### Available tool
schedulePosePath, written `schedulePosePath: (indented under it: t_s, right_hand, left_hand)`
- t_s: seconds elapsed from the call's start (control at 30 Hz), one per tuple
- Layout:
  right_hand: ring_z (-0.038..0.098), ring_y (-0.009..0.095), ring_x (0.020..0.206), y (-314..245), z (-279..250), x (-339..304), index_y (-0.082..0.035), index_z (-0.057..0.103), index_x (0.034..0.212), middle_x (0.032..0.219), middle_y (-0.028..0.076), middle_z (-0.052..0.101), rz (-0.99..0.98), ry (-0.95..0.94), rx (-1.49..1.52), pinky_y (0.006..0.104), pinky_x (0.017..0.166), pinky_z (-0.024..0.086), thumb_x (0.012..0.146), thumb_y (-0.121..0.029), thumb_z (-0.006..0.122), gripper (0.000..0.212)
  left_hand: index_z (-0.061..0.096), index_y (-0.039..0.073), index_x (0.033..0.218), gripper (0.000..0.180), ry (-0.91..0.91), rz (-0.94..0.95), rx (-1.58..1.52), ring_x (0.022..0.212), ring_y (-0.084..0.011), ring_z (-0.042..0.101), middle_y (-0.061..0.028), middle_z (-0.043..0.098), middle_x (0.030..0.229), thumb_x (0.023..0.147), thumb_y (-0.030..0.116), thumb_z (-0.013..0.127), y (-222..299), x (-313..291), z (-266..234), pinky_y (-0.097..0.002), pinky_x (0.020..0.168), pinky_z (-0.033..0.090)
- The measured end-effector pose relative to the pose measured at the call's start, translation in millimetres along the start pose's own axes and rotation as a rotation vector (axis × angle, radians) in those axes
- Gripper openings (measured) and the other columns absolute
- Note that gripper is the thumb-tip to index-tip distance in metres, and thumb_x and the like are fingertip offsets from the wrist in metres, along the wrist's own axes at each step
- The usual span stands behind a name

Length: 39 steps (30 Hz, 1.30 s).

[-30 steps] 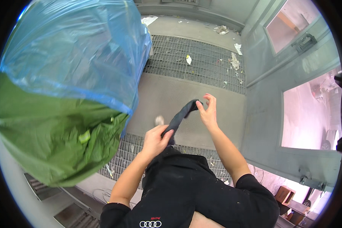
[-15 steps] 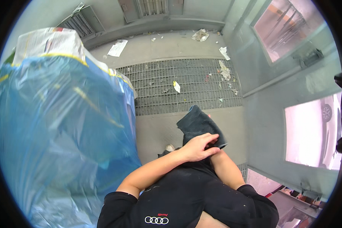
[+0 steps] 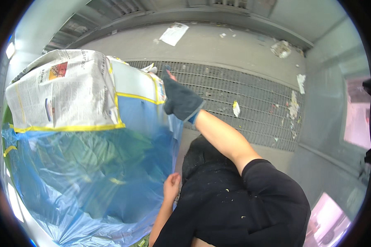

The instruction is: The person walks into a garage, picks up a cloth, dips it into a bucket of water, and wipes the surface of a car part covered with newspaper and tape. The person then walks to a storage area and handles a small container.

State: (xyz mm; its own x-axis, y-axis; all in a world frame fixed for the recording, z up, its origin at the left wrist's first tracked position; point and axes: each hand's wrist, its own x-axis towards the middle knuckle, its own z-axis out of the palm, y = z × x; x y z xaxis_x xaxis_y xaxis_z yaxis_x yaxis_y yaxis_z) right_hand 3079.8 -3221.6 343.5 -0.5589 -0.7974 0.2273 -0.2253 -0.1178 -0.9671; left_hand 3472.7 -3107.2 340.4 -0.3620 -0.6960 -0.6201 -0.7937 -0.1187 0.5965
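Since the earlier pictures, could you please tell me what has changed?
The right hand has carried the dark cloth forward and left, toward the yellow-taped panel; the left hand has let go and drawn back beside the blue plastic sheet. The white floor scrap stayed put.

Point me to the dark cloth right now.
In the head view, the dark cloth is just above centre, covering most of the right hand, immediately right of the pale panel edged with yellow tape.

On the grey floor (image 3: 226, 51), a white rectangular paper sheet (image 3: 174, 33) is seen near the far edge, crumpled beige paper (image 3: 280, 48) farther right.
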Motion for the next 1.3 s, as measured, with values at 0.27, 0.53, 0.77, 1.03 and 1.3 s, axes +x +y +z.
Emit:
schedulePosePath:
  t_s: [0.27,0.53,0.77,1.03,1.3]
  right_hand:
    - [0.03,0.045,0.148,33,188,136,-0.008,0.034,0.158,0.16,0.025,0.032,-0.068,0.133,0.145,0.0494,0.122,0.025,0.107,-0.034,0.041,0.058]
    - [0.032,0.053,0.142,39,162,129,-0.006,0.032,0.158,0.151,0.031,0.036,0.042,0.023,0.052,0.0617,0.117,0.025,0.083,-0.017,0.068,0.084]
    - [0.022,0.05,0.151,67,172,108,-0.006,0.032,0.159,0.161,0.031,0.026,0.011,-0.136,0.088,0.0624,0.121,0.018,0.099,-0.034,0.047,0.068]
    - [0.037,0.049,0.143,216,159,89,-0.01,0.028,0.161,0.156,0.031,0.036,0.365,-0.118,-0.104,0.0537,0.12,0.027,0.097,-0.034,0.056,0.074]
    - [0.033,0.045,0.148,31,174,192,-0.006,0.035,0.157,0.161,0.026,0.032,-0.132,-0.105,0.309,0.0572,0.12,0.025,0.095,-0.028,0.055,0.069]
  left_hand:
    - [0.068,-0.001,0.119,0.03,0.003,-0.209,-0.055,0.078,-0.0135,0.062,-0.0043,0.068,0.086,0.1,0.023,0.065,-45,26,5,-0.0312,0.072,0.05]
    - [0.064,-0.003,0.118,0.026,-0.087,-0.395,-0.141,0.1,-0.0246,0.068,-0.0154,0.071,0.103,0.099,0.015,0.06,-48,37,2,-0.0367,0.089,0.05]
    - [0.065,-0.002,0.121,0.032,-0.14,-0.502,-0.252,0.108,-0.0247,0.067,-0.0158,0.072,0.112,0.094,0.015,0.064,19,63,-6,-0.0354,0.094,0.05]
    - [0.064,0.0,0.126,0.037,-0.208,-0.537,-0.284,0.111,-0.0206,0.067,-0.012,0.072,0.115,0.09,0.01,0.068,61,98,-14,-0.0328,0.097,0.049]
    - [0.065,0.0,0.126,0.038,-0.144,-0.595,-0.282,0.109,-0.0199,0.067,-0.01,0.072,0.117,0.09,0.012,0.069,55,98,0,-0.0323,0.098,0.049]
